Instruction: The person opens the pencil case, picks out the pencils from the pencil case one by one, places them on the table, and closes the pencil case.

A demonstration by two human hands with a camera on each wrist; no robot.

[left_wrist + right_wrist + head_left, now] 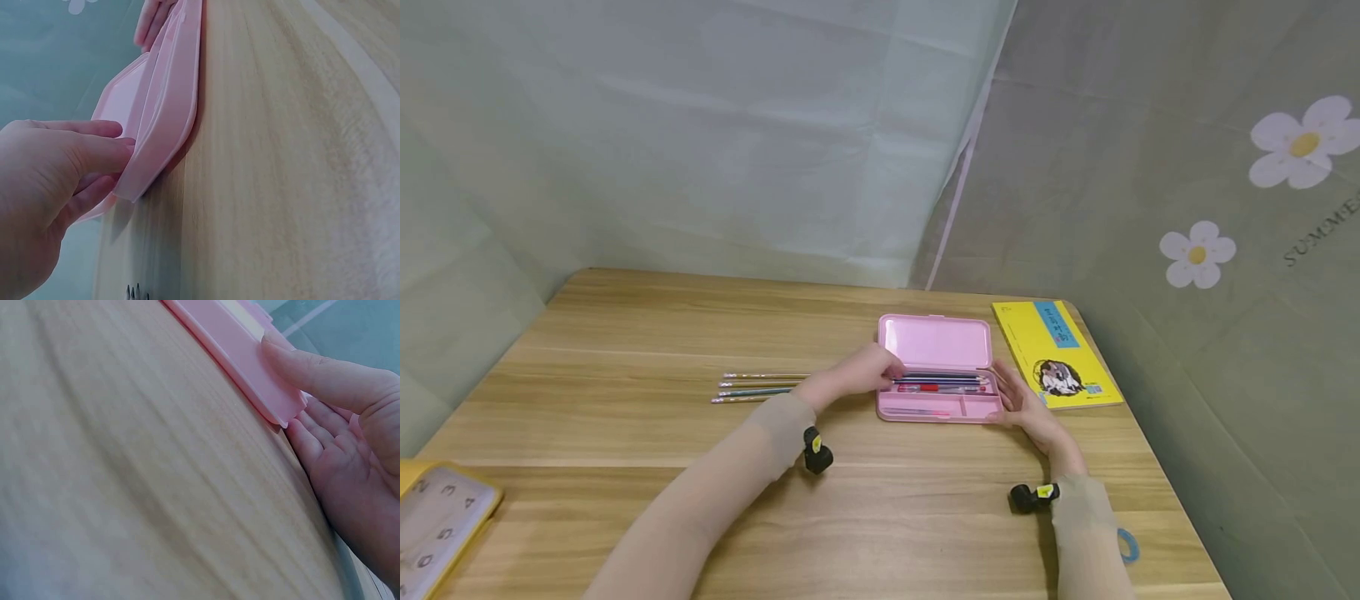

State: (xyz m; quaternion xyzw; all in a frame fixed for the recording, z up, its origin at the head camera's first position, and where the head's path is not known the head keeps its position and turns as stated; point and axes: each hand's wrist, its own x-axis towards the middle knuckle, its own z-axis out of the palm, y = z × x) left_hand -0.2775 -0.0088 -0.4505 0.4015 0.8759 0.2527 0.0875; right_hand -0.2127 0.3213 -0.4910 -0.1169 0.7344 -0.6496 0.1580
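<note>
A pink pencil case [936,342] lies with its lid folded back on the table. Dark pencils [940,377], a red-and-clear pen [929,388] and thin sticks fill parts of its tray. Over the case's left end, my left hand [867,367] dips its fingertips inside, at the pencils' ends; in the left wrist view the fingers [103,150] bend over the rim and I cannot tell whether they pinch anything. My right hand [1028,412] holds the case's right end, the thumb [300,365] on its front and the other fingers behind the corner.
Several pencils [756,392] lie side by side left of the case, partly behind my left forearm. A yellow book [1037,342] lies to the right. The yellow-framed number clock [445,521] is at the near left, and a blue ring [1127,546] beside my right sleeve.
</note>
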